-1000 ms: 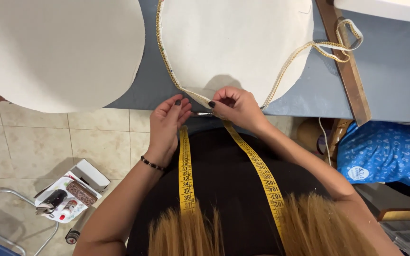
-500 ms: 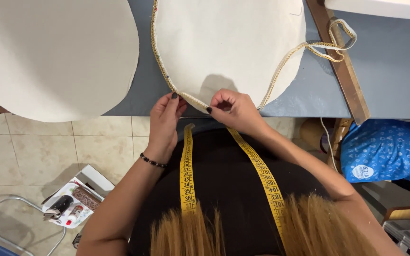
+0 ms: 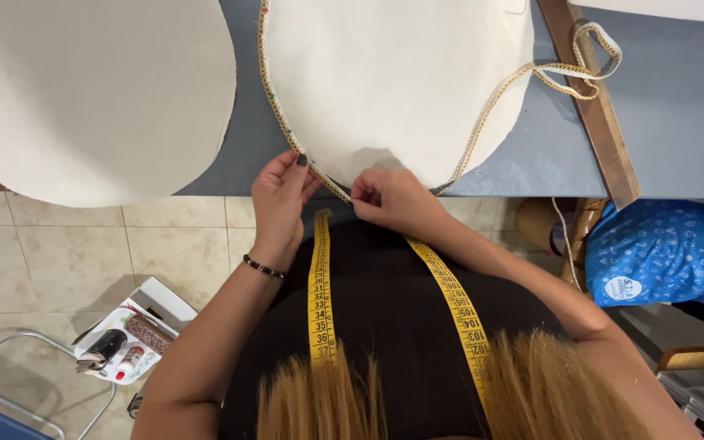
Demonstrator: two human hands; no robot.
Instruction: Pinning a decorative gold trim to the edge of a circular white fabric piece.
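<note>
Together, left hand [image 3: 280, 195] and right hand [image 3: 389, 200] pinch one golden trim cord [image 3: 275, 114] along the near edge of a round cream fabric piece [image 3: 393, 81]. Two such pieces lie on one grey table [image 3: 678, 106], above a tiled floor [image 3: 59, 261].

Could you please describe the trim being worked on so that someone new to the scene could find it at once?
On the grey table lie two cream fabric ovals; take the right oval. Along its left edge runs a narrow gold patterned trim, pinched at the near edge by the left hand and right hand. Unlike the yellow measuring tape, it carries no numbers.
</note>
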